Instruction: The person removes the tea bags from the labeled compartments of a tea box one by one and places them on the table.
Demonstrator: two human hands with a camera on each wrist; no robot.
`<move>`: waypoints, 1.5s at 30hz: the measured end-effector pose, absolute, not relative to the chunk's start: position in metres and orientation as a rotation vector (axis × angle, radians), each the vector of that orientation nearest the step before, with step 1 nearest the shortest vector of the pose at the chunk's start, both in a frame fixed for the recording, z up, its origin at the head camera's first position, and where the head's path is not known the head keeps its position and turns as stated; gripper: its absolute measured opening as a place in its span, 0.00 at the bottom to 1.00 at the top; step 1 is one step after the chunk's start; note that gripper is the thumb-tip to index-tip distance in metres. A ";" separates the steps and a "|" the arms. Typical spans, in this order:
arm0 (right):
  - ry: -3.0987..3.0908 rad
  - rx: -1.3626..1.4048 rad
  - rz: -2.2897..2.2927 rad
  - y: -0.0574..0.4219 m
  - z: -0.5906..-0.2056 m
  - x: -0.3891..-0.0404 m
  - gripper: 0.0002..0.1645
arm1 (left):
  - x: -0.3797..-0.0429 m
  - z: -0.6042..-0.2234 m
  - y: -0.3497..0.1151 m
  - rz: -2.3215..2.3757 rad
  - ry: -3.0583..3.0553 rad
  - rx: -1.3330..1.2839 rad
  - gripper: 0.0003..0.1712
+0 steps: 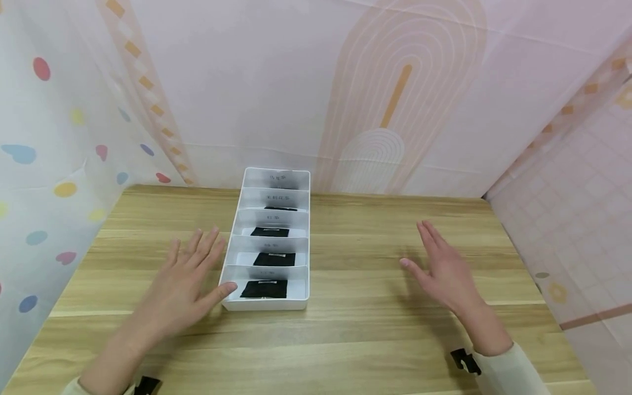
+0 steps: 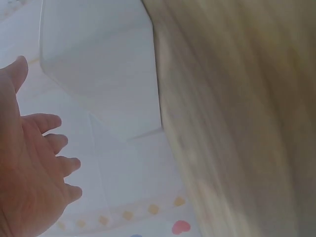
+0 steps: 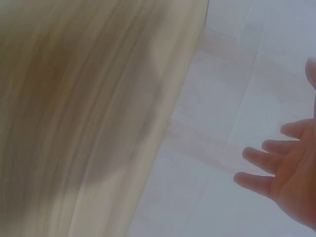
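Observation:
A long white divided box (image 1: 266, 305) stands on the table, its row of compartments running away from me. Flat black packets lie in it: one in the nearest compartment (image 1: 265, 289), another in the second (image 1: 274, 259), a third farther back (image 1: 270, 232). Behind those, only a thin dark edge (image 1: 280, 208) shows. My left hand (image 1: 180, 293) is spread beside the box, its thumb overlapping the near left corner in the head view; the left wrist view shows its palm facing the box wall (image 2: 103, 74). Well to the box's right, my right hand (image 1: 446, 271) hovers over the table with nothing in it, fingers extended.
The wood-grain table (image 1: 365, 340) extends on both sides of the box. Patterned cloth (image 1: 222, 82) hangs along its back and both sides, close behind the box. Dark writing (image 1: 277, 197) marks the compartment walls. Each wrist carries a black strap (image 1: 466, 362).

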State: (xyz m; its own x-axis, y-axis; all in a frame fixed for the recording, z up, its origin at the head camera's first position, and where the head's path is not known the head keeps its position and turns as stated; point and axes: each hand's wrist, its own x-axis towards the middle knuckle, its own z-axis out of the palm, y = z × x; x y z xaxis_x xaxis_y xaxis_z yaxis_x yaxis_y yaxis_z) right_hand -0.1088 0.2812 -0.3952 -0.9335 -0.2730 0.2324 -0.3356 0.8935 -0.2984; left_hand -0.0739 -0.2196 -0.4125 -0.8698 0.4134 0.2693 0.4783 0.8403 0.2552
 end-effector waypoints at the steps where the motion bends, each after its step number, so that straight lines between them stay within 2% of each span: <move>1: -2.870 0.475 0.497 0.279 -0.396 -0.108 0.50 | -0.073 -0.414 -0.218 -0.474 -2.810 -0.698 0.49; 45: -2.823 0.929 0.679 0.162 -0.404 -0.100 0.49 | -0.060 -0.415 -0.204 -0.536 -2.915 -0.684 0.49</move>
